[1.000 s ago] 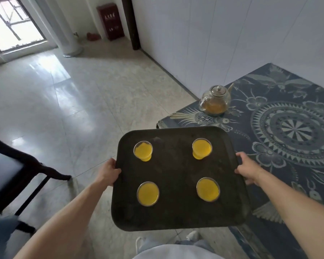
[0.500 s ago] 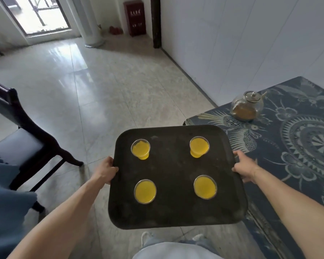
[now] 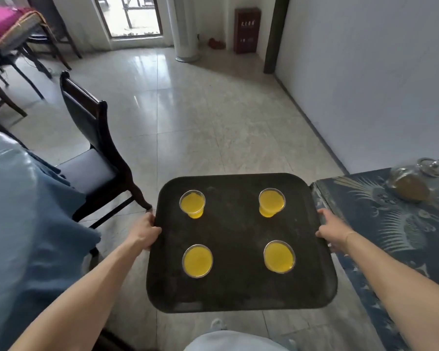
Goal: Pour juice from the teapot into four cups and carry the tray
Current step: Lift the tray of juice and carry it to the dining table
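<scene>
The dark tray (image 3: 238,239) is held level above the floor (image 3: 213,127), its long axis running away from the person, just left of the counter (image 3: 380,224). The left hand (image 3: 143,233) and right hand (image 3: 333,230) have fingers clamped on its side rims. Four juice-filled cups (image 3: 192,203) stand upright in a square; the teapot (image 3: 413,182) sits on the counter.

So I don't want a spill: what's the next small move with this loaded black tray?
Probably a slow, level step forward onto the open tiled floor. Both the left hand and right hand grip the black tray, its four clear cups of yellow juice are nearly full, and the dark wooden chair stands close left.
</scene>
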